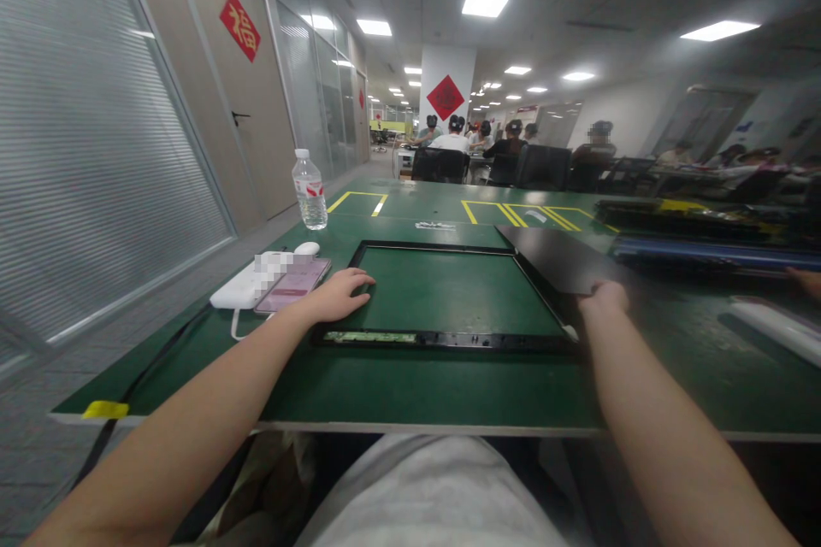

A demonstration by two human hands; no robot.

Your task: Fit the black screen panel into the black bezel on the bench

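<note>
A black rectangular frame point(493, 341) lies flat on the green table, with a strip of green circuit board point(370, 338) along its near side. Over the frame's left side rests my left hand point(343, 292), its fingers stretched out toward the opening. My right hand point(605, 299) is closed on the near edge of a thin dark flat panel point(564, 261). The panel is tilted and partly covers the frame's right side. A small pale piece point(569, 332) shows at the frame's near right corner; I cannot make out what it is.
On the left are a water bottle point(310, 192), a phone point(296, 284) and a white device point(240, 284) with a cable. A long blue-black part point(699, 254) lies right, near another person's hand point(805, 282). Yellow tape point(359, 193) marks the table point(436, 397). People sit beyond.
</note>
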